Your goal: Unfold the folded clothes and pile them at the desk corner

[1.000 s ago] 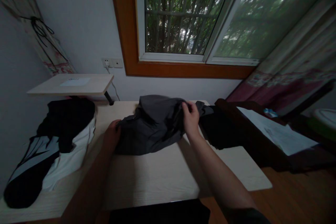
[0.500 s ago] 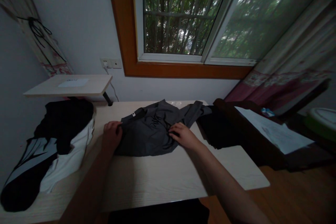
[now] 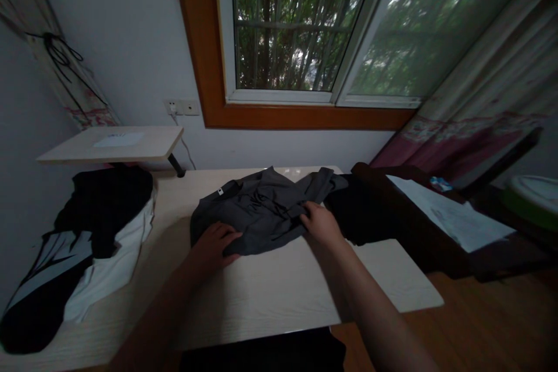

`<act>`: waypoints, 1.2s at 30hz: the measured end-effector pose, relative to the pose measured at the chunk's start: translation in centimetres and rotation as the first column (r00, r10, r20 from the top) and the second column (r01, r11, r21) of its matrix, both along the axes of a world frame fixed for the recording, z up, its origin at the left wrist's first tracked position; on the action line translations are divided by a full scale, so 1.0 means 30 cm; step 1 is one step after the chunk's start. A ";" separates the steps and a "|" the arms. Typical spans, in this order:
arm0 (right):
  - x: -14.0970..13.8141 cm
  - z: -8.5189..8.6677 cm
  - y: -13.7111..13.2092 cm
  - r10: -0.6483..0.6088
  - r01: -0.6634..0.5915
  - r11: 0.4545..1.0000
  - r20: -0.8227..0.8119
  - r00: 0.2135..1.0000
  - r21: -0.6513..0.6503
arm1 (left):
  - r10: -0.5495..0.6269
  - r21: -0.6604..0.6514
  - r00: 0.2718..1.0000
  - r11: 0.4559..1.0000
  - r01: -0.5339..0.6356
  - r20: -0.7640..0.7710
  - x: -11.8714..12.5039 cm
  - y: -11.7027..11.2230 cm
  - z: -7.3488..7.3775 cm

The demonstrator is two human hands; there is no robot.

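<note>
A crumpled dark grey shirt lies on the pale wooden table, with dark lettering on its front and a small white label at its collar. My left hand rests on the shirt's near left edge, fingers stretched over the cloth and thumb apart from them by the hem. At the shirt's right side, my right hand is closed, pinching the fabric below the sleeve.
Black and white clothes are piled on the table's left, beneath a small raised shelf. To the right, folded black cloth lies near dark brown furniture bearing a white sheet. A window is behind the table.
My left hand has moved right and nearer, from the shirt's left side to its near edge. My right hand has shifted slightly right along the fabric, and the lettering is more bunched.
</note>
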State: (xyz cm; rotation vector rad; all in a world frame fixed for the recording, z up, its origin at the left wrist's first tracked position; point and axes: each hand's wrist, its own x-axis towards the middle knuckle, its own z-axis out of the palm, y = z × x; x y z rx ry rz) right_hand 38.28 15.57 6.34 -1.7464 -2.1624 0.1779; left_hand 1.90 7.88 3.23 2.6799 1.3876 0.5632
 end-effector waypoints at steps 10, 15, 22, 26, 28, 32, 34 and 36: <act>0.031 0.163 -0.059 0.109 -0.121 0.992 -0.296 0.949 -0.020 | 0.190 0.161 0.981 0.970 -0.182 -0.036 -0.238 0.034 0.058; -0.042 0.221 -0.129 0.415 -0.532 0.825 -0.435 0.799 -0.190 | 0.401 0.141 0.915 0.910 -0.391 -0.048 -0.454 0.048 0.135; -0.123 0.176 -0.117 0.477 -0.606 0.786 -0.504 0.720 -0.121 | 0.498 -0.038 0.860 0.863 -0.504 -0.115 -0.549 0.023 0.111; -0.167 0.122 -0.086 0.489 -0.548 0.836 -0.418 0.765 -0.025 | 0.460 -0.070 0.886 0.884 -0.463 -0.051 -0.442 0.005 0.120; -0.199 0.102 -0.079 0.477 -0.523 0.850 -0.325 0.817 -0.068 | 0.352 -0.082 0.936 0.932 -0.352 -0.010 -0.350 -0.004 0.137; -0.248 0.096 -0.073 0.462 -0.466 0.867 -0.063 0.885 -0.179 | 0.159 -0.068 0.987 0.985 -0.159 0.000 -0.161 -0.012 0.146; -0.242 0.115 -0.061 0.443 -0.439 0.879 -0.017 0.896 -0.186 | 0.148 -0.065 0.989 0.987 -0.150 -0.022 -0.100 -0.007 0.129; -0.208 0.147 -0.035 0.410 -0.410 0.897 -0.040 0.911 -0.162 | 0.191 -0.073 0.980 0.978 -0.194 -0.046 -0.071 0.001 0.104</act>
